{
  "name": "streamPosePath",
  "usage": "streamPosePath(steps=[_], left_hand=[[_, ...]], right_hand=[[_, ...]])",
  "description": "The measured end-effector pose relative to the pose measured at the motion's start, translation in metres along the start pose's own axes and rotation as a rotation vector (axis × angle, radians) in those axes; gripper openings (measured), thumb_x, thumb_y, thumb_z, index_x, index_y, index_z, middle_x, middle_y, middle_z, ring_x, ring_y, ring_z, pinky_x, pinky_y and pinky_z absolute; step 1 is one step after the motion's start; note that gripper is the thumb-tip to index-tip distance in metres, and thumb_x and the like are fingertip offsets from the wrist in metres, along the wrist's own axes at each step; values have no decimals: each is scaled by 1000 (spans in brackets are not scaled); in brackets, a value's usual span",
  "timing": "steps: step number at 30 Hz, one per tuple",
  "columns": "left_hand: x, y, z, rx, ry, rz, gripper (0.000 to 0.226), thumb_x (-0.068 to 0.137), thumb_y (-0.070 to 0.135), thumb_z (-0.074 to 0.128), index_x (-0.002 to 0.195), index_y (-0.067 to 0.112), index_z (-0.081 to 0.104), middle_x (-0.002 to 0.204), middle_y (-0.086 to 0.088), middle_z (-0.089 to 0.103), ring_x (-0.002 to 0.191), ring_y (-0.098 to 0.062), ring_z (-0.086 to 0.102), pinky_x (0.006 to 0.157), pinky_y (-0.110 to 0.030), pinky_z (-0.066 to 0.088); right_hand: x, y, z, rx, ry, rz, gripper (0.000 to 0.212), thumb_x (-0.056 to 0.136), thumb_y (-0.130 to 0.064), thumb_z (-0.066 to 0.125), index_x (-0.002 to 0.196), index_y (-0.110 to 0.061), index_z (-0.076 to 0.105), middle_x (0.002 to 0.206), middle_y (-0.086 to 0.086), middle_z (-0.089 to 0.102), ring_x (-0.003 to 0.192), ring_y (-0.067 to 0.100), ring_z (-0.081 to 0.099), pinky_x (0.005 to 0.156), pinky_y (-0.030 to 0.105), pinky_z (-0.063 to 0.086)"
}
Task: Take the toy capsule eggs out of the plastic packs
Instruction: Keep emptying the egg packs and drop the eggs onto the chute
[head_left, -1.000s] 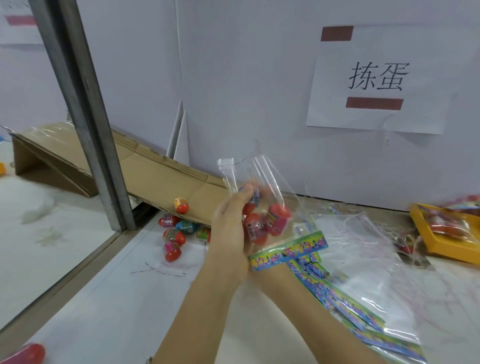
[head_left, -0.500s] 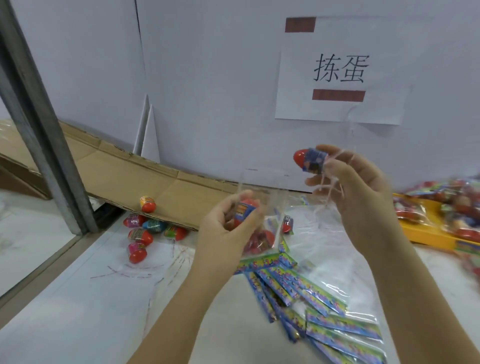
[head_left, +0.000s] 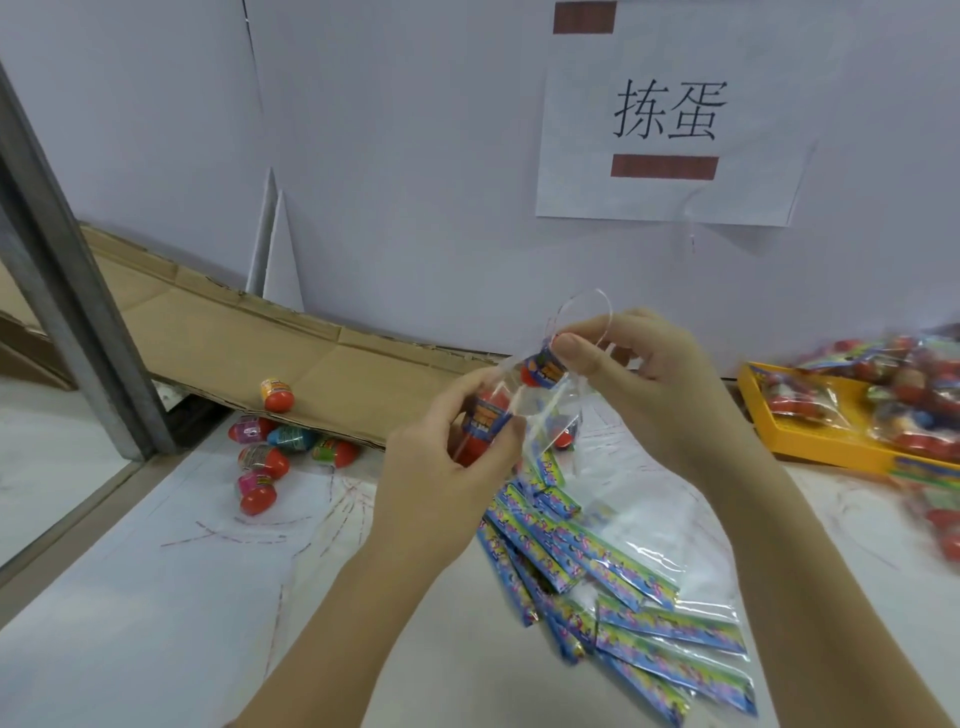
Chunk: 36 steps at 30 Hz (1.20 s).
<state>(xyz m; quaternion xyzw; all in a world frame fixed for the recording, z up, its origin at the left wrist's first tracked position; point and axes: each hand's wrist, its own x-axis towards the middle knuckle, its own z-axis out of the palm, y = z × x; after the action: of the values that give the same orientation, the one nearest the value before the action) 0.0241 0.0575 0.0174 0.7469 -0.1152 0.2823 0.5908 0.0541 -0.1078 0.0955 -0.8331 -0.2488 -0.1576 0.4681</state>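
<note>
head: sign (head_left: 670, 117) reads 拣蛋; right grip (head_left: 654, 389) pinches egg (head_left: 543, 370).

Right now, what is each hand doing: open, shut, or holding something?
Left hand: grips the clear plastic pack around a red capsule egg.
Right hand: pinches a blue-labelled capsule egg.

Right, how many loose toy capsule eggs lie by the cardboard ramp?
6. One red capsule egg on the brown cardboard ramp; five eggs clustered on the white table at its foot. Others may hide underneath.
</note>
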Motion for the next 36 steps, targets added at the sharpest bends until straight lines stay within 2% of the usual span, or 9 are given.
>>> streamPosePath(steps=[3, 8, 17, 20, 23, 27, 30, 34, 36], left_hand=[[1, 1, -1, 2, -8, 4, 30, 80, 42, 65, 109, 50, 62, 83, 15, 72, 70, -5, 71, 65, -22, 57], [-2, 0, 2, -41, -29, -34, 37, 78, 46, 66, 115, 41, 62, 86, 10, 73, 72, -15, 73, 71, -42, 61], [1, -11, -2, 5, 35, -106, 33, 88, 18, 70, 106, 43, 59, 79, 31, 68, 68, 9, 66, 64, -12, 53], [4, -15, -6, 11, 88, -159, 30, 87, 24, 70, 102, 46, 57, 85, 31, 67, 79, 11, 65, 74, -17, 56], [4, -15, -8, -5, 97, -181, 25, 87, 29, 69, 100, 48, 58, 87, 31, 67, 83, 11, 65, 71, -14, 55], [6, -12, -9, -21, 126, -185, 26, 87, 26, 69, 103, 44, 60, 93, 26, 67, 83, 10, 65, 65, -8, 50], [8, -12, -10, -30, 144, -211, 26, 86, 28, 69, 98, 49, 59, 98, 20, 69, 84, -2, 69, 67, -14, 54], [9, -12, -12, -11, 143, -210, 25, 86, 31, 70, 99, 49, 59, 92, 29, 68, 86, 1, 69, 71, -15, 56], [8, -12, -12, -13, 146, -208, 25, 86, 32, 69, 102, 48, 59, 97, 23, 69, 86, 1, 69, 72, -17, 56]], right_hand=[[0, 0, -2, 2, -28, 10, 29, 69, -65, 46, 77, -43, 62, 91, -6, 56, 78, 8, 53, 66, 13, 39], [2, 2, -1, -18, -34, -10, 30, 69, -64, 43, 75, -40, 60, 87, -7, 53, 73, 2, 49, 64, 8, 35], [8, 39, -9, 25, 195, 122, 14, 90, -49, 53, 89, -36, 59, 84, -14, 69, 68, 7, 65, 56, 20, 48], [1, 84, -5, -393, -60, 329, 20, 97, -29, 51, 113, -33, 61, 100, -7, 69, 77, 14, 63, 63, 24, 44], [-6, 104, 5, -303, -313, 460, 29, 95, -6, 49, 112, -23, 66, 88, -1, 69, 65, 15, 66, 54, 20, 44], [-6, 101, -33, -130, -545, 482, 35, 83, -26, 71, 114, -39, 63, 94, -8, 72, 74, 10, 70, 58, 21, 54], [-7, 102, -70, 330, -443, 515, 53, 71, -28, 83, 121, -35, 64, 110, 2, 71, 86, 22, 69, 66, 30, 56], [-4, 115, -90, -261, -388, 717, 16, 83, -21, 74, 93, -28, 64, 94, -4, 64, 76, 16, 59, 71, 23, 48], [4, 110, -94, 161, -226, 571, 23, 80, -17, 74, 100, -28, 71, 93, -1, 73, 78, 16, 68, 71, 27, 56]])
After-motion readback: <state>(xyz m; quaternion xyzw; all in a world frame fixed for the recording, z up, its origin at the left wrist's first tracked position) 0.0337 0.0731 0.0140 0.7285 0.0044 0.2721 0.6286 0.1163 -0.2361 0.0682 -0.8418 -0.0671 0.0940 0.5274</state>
